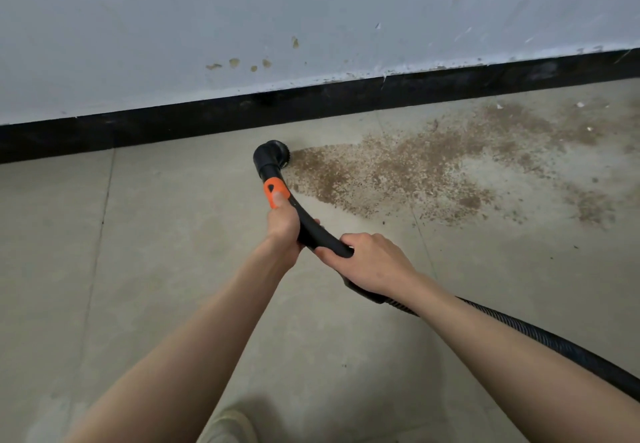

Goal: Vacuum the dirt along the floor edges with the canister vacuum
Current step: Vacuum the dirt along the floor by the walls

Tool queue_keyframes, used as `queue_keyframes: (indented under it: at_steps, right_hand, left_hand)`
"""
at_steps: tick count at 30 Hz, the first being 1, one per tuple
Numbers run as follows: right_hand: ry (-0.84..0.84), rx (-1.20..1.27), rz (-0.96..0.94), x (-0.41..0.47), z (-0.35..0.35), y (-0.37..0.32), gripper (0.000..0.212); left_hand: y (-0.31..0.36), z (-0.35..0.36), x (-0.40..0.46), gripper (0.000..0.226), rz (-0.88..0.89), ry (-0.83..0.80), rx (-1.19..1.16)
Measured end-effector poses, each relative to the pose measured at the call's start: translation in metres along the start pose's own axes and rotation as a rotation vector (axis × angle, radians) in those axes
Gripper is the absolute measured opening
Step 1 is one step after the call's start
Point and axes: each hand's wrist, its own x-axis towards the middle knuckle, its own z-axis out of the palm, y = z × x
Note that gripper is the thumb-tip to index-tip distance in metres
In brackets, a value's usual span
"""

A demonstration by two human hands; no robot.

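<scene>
Head view, looking down on a tiled floor (pixel 166 269) where it meets a pale wall (pixel 173 27) with a black skirting board (pixel 138 127). Both bare hands hold the curved black vacuum handle (pixel 313 231). Left hand (pixel 282 223): fingers curled round the upper part of the handle, thumb extended forward and pressing on the orange collar (pixel 275 190). Right hand (pixel 370 262): fingers and thumb wrapped round the lower part of the handle, just behind the left fingers; the two hands are near each other but apart. Beyond the left thumb, the handle ends in a round black brush nozzle (pixel 273 155), set down on the floor close to the skirting board; whether it touches the board cannot be told at this angle. Brown dirt (pixel 398 172) spreads over the tiles from the nozzle's edge outward, past the right-hand fingers' side, thinning toward the far end of the wall. Behind the right wrist, the ribbed black hose (pixel 554 345) runs back out of frame. Brownish spots (pixel 239 63) mark the wall above the nozzle. A light-coloured shoe (pixel 228 425), blurred, shows at the lower edge.
</scene>
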Motion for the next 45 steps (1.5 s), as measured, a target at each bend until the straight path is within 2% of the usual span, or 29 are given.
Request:
queue_keyframes:
  at_steps: [12,20,22,26,30,34,37,45]
  right_hand:
    - [0.153,0.051,0.198,-0.013,-0.04,0.072,0.055]
    - [0.209,0.021,0.234,-0.016,-0.049,0.078,0.052]
    - [0.218,0.027,0.197,-0.015,-0.048,0.068,0.052]
    - [0.144,0.037,0.091,-0.018,-0.033,0.037,0.052]
    - [0.013,0.027,0.003,-0.021,-0.006,0.006,0.052]
    - [-0.06,0.006,-0.046,-0.025,0.012,-0.007,0.05]
    - [-0.064,-0.005,-0.046,-0.03,0.015,-0.004,0.049]
    - [0.021,-0.015,0.067,-0.037,-0.005,0.034,0.051]
  left_hand:
    - [-0.012,0.104,-0.009,0.06,-0.053,-0.234,0.152]
    - [-0.01,0.117,-0.013,0.062,-0.107,-0.347,0.109]
    - [-0.006,0.106,-0.013,0.058,-0.058,-0.314,0.084]
    - [-0.001,0.062,-0.011,0.052,0.036,-0.141,0.05]
    - [-0.008,0.008,-0.011,0.055,0.027,0.015,0.005]
    - [-0.02,-0.024,-0.013,0.059,-0.01,0.104,-0.039]
    - [-0.027,-0.026,-0.017,0.059,-0.017,0.103,-0.038]
    - [-0.035,0.026,-0.022,0.058,-0.032,-0.037,0.041]
